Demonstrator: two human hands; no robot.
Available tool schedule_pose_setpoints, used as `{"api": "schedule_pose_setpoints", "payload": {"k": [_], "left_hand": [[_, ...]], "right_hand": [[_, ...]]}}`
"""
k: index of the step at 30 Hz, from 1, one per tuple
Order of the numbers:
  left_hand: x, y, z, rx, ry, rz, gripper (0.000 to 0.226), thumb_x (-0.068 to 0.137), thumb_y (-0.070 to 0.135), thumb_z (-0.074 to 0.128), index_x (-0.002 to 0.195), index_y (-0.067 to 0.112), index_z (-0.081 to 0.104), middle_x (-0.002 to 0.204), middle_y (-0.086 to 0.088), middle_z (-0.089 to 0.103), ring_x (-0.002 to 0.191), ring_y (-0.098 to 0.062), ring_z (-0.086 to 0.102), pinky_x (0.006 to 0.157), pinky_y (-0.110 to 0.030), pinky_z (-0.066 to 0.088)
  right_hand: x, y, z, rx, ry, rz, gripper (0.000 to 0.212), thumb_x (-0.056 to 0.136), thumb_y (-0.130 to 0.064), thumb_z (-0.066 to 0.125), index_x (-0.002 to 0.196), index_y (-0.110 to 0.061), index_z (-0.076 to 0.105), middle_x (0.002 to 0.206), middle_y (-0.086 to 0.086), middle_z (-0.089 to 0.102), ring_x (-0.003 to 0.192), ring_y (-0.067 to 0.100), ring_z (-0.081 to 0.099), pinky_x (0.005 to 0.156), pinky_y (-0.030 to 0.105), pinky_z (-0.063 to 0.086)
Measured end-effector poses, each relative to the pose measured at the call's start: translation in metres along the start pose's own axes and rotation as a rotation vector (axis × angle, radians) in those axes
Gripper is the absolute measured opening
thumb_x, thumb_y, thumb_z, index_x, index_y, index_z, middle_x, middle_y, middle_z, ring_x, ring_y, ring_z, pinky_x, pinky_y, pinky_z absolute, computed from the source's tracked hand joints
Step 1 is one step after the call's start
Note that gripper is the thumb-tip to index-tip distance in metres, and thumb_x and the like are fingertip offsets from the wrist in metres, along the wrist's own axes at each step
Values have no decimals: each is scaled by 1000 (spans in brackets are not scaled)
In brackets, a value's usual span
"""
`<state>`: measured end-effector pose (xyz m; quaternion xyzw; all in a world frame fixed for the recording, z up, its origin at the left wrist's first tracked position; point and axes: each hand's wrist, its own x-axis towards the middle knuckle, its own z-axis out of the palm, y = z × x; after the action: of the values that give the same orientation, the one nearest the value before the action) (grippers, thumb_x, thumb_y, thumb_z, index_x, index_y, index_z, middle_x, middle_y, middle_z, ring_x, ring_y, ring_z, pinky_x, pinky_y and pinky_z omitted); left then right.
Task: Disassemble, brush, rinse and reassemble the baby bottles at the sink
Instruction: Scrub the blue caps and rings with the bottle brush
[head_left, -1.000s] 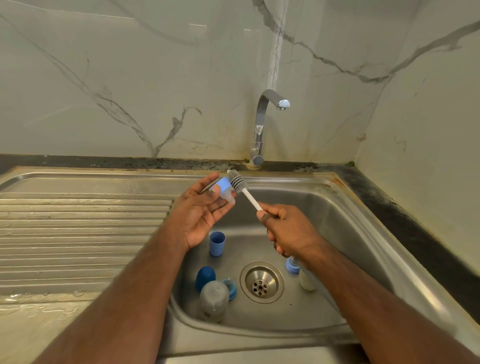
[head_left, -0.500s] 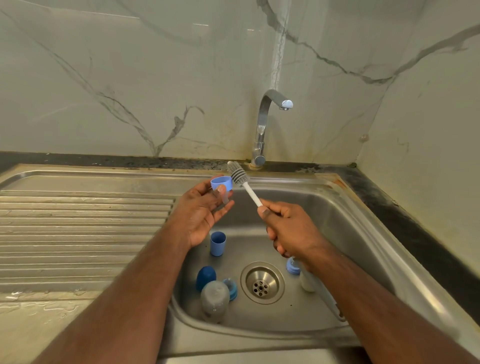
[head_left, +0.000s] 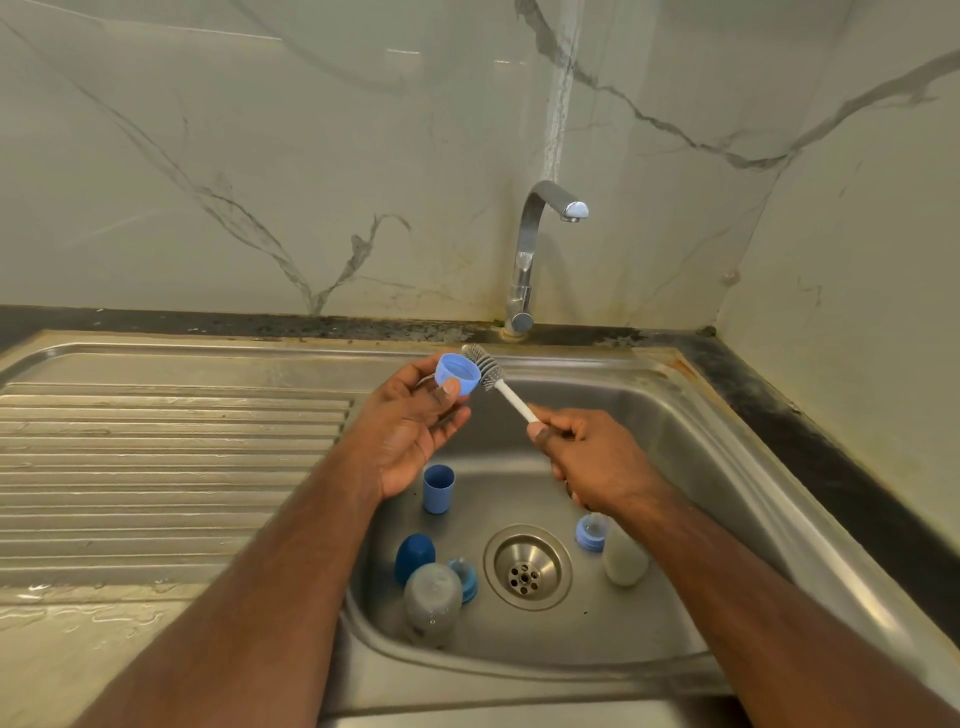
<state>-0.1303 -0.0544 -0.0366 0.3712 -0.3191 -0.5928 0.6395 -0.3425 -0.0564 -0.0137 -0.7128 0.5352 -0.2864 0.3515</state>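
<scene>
Head view: brush (head_left: 485, 367) touches blue collar's (head_left: 457, 372) rim above sink (head_left: 691, 447).

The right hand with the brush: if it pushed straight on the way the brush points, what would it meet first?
The right hand aims the brush up-left at the blue collar pinched in the left hand. Its bristles look already beside the collar, so that likely comes first; depth is unclear.

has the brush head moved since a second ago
Yes. The brush head has shifted left and back toward the tap base, and now sits beside the blue ring.
</scene>
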Motion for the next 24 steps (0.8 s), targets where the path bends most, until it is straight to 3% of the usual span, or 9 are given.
{"api": "schedule_pose_setpoints", "payload": {"k": [3,7,11,16,24], "left_hand": [[1,1,-3,-101,43,-2,41,86,8,69,127,12,64,114,-13,74,104,-25,72,89,-38,61],[3,3,-7,-200,96,-6,37,91,4,67,127,7,63,119,-18,73,109,-29,72,86,-36,62],[4,2,-8,-119,145,-47,23,90,6,71,112,5,63,107,-14,72,89,-18,72,74,-28,61],[5,-2,-8,-11,156,-86,34,90,17,73,120,4,65,98,-11,75,84,-17,71,69,-26,60],[6,-1,-13,-35,150,-82,35,92,25,69,122,7,64,106,-11,72,96,-22,70,87,-35,58]], "right_hand": [[2,0,-9,-110,71,-70,33,102,-41,50,135,-41,58,71,-4,62,64,11,54,70,40,57],[3,6,-14,-282,71,-142,32,101,-42,54,131,-42,62,78,-14,63,61,4,51,57,18,41],[3,6,-14,-550,106,-226,34,100,-46,50,134,-46,59,94,-14,57,82,7,54,72,28,47],[-2,-5,-14,-791,198,-320,38,104,-44,43,142,-44,49,107,-11,55,86,11,53,71,30,48],[-4,-15,-11,-652,32,-264,34,103,-41,47,133,-37,61,101,-9,63,84,10,57,76,32,52]]}}
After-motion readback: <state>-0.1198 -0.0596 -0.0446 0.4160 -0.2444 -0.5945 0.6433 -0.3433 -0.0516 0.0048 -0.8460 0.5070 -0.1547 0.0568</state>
